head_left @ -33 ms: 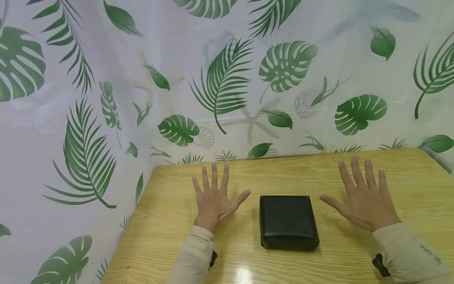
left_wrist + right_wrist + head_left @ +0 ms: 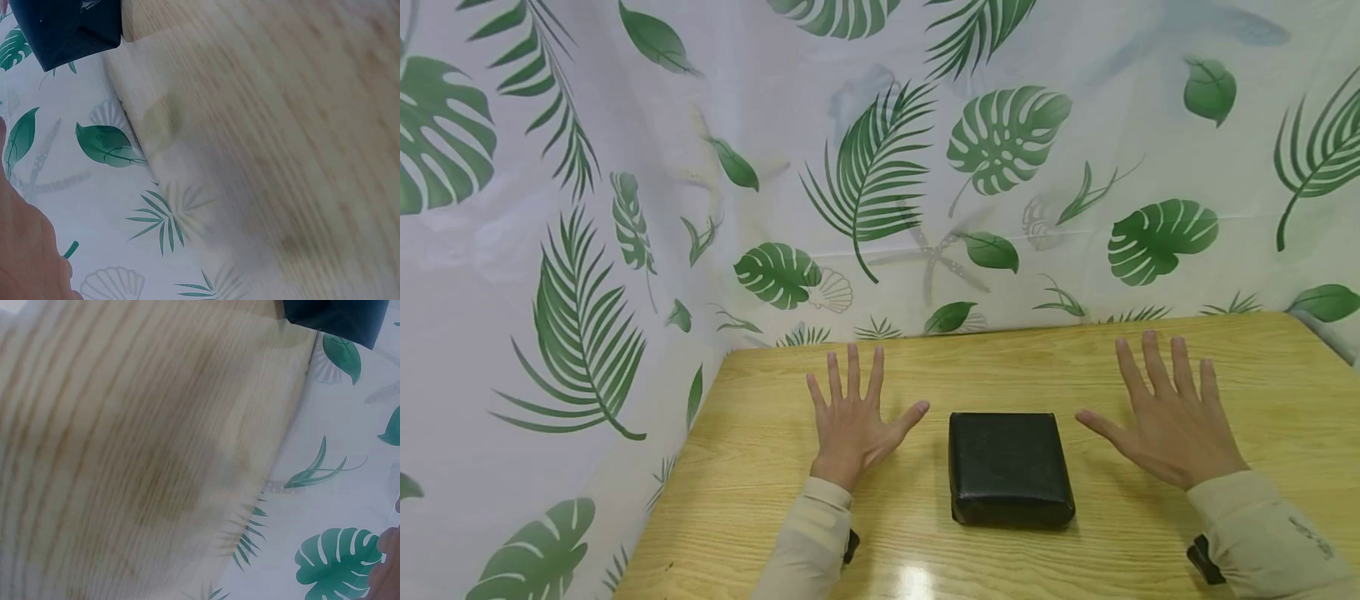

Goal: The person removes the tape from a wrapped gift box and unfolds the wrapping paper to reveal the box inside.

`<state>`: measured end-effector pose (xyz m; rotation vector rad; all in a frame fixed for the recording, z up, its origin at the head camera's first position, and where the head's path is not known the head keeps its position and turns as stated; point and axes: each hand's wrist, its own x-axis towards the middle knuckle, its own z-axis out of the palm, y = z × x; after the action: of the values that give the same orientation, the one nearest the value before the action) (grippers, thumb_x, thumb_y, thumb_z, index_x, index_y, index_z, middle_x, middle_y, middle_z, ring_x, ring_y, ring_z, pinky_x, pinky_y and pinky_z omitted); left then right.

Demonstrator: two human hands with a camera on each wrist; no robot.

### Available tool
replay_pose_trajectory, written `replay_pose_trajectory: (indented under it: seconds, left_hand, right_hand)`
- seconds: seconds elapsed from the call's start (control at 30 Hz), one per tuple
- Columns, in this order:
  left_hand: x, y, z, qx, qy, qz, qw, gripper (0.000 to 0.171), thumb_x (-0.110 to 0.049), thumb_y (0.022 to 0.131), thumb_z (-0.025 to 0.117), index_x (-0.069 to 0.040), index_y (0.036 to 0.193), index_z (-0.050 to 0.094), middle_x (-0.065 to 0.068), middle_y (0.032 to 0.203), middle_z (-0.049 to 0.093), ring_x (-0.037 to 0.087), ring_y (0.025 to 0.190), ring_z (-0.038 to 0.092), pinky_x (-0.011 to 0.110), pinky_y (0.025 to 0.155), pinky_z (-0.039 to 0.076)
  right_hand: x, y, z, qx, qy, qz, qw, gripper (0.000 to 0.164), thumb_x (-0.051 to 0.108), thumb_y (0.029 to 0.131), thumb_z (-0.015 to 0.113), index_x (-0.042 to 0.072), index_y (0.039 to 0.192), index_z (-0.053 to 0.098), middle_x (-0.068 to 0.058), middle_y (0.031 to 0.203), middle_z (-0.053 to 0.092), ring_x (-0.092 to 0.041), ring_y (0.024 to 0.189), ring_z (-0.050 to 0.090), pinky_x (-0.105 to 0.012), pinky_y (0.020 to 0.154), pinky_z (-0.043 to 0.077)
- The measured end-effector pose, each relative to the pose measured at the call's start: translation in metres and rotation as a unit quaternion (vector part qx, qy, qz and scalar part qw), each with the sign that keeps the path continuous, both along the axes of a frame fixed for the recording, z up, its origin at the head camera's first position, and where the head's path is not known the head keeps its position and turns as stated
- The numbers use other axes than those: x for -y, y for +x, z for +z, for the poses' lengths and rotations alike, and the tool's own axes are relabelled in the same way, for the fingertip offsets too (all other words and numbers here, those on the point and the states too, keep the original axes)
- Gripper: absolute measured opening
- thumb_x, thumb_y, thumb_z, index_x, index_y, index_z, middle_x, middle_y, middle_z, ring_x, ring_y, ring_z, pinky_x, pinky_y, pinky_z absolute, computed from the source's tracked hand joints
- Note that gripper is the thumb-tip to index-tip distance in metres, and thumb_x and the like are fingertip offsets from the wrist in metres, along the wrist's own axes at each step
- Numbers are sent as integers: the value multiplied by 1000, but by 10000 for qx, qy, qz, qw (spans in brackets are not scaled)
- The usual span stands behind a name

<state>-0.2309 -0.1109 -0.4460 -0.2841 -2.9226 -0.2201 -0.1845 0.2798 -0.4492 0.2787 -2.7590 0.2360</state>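
Note:
Between the two hands, a black, box-shaped package (image 2: 1011, 467) with a smooth, slightly shiny wrapping lies flat on the wooden table. To its left is the left hand (image 2: 853, 429), back upward, fingers straight and spread, thumb pointing at the package without touching it. On the other side the right hand (image 2: 1176, 429) is spread in the same way, its thumb also apart from the package. Neither hand holds anything. A corner of the package (image 2: 72, 28) shows at the top of the left wrist view, and another part of the package (image 2: 340, 319) at the top of the right wrist view.
The light wooden tabletop (image 2: 760, 533) extends under both arms. Behind it and at the left hangs a white curtain (image 2: 895, 50) printed with green leaves, meeting the table's far edge. Black bands (image 2: 1205, 560) sit at both wrists over beige sleeves (image 2: 1262, 525).

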Motion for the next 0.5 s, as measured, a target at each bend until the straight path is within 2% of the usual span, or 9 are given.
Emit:
replay_pose_trajectory:
  seconds: [0.13,0.27,0.4,0.5]
  left_hand:
    - [1,2,0,-68,78,-63,9999,103,-90,85,27,-30,164,3,8,169,-9,37,153,-13,67,116,-8]
    - [2,4,2,-64,205,-134,9997,101,-88,87,28,-29,165,3,8,169,-10,37,153,-14,66,116,-9]
    - [0,7,8,133,332,-203,9992,98,-87,89,28,-31,164,-1,7,167,-15,35,152,-18,64,117,-9]
    - [-3,12,12,322,560,-454,9969,95,-84,92,28,-29,165,6,10,168,-13,36,153,-12,62,120,-3]
  right_hand:
    - [-1,1,0,-54,-3,22,10000,107,70,91,57,6,163,11,-28,165,1,-52,150,-6,-70,115,-5]
    - [-1,2,1,-195,34,74,9998,106,69,91,57,3,162,15,-32,163,6,-55,148,0,-74,111,8]
    - [0,2,2,-286,-34,152,9995,104,67,92,58,-1,161,18,-36,161,12,-59,146,7,-73,109,16]
    - [1,5,5,-25,-360,241,9991,101,62,96,57,-3,160,15,-37,161,9,-60,145,7,-69,114,14]
